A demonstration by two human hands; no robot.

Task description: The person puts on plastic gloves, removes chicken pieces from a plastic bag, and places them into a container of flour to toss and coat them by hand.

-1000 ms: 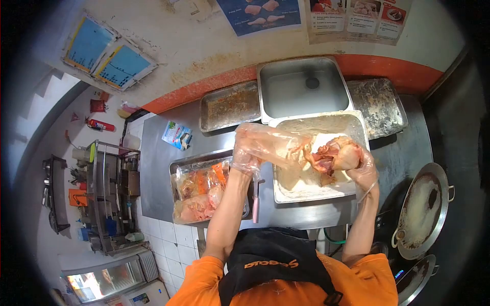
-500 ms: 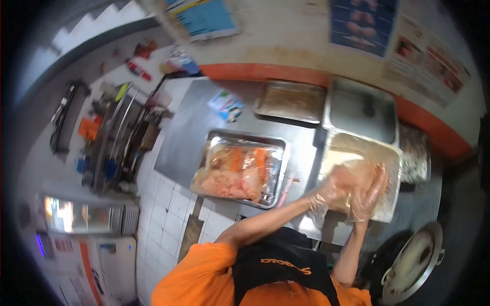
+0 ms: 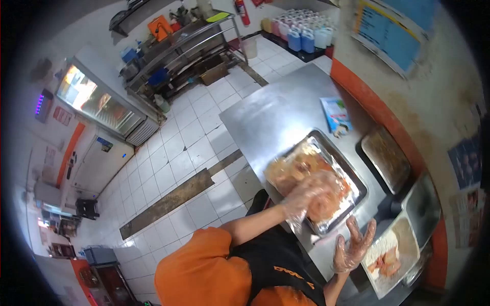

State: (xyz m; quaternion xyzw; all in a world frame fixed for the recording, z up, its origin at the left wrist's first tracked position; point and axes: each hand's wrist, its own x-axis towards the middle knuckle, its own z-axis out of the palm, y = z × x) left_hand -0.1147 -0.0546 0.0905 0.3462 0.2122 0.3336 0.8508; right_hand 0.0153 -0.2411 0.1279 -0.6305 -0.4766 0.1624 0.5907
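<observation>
My left hand, in a clear plastic glove, is over the raw meat in a metal tray. It touches the pieces, and its blurred fingers do not show whether they grip one. Pale and orange-tinted pieces fill the tray. My right hand, gloved the same way, is raised with fingers spread and holds nothing. Just beside it is a pan of white powder, which looks like flour, with a few pinkish-orange pieces of meat lying on it.
A shallow brown-stained tray and another metal pan stand along the wall. A blue-and-white packet lies on the steel table. Beyond the tiled floor are a metal rack, a glass-door fridge and several jugs.
Both hands were together over the powder pan. My left hand has moved left to the meat tray, while my right has lifted off with fingers spread. The view has turned left.
</observation>
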